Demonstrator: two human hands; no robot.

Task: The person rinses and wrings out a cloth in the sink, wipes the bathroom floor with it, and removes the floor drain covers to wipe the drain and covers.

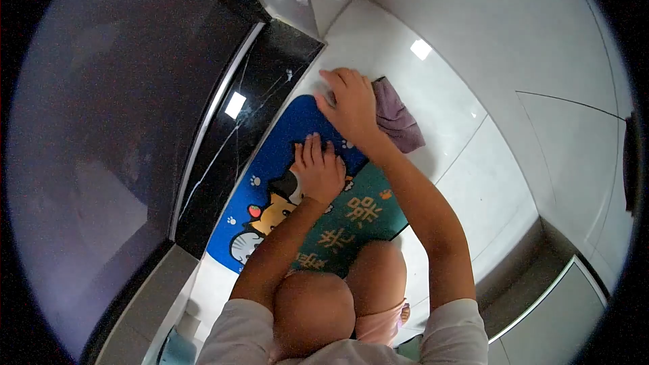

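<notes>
My left hand (319,169) lies flat with its fingers spread on a blue and green mat (284,125) printed with cartoon animals and orange characters. Farther forward, my right hand (351,105) is over the mat's far end, its fingers apart and nothing seen in them. Just right of that hand a crumpled purple cloth (399,118) rests on the white tiled floor (466,182). Part of the mat is hidden under my forearms and knees.
A black marble threshold (233,128) with a metal strip runs along the mat's left side, beside a dark panel (122,94). White walls (473,20) rise ahead and right. A light panel with a metal edge (561,318) is at lower right.
</notes>
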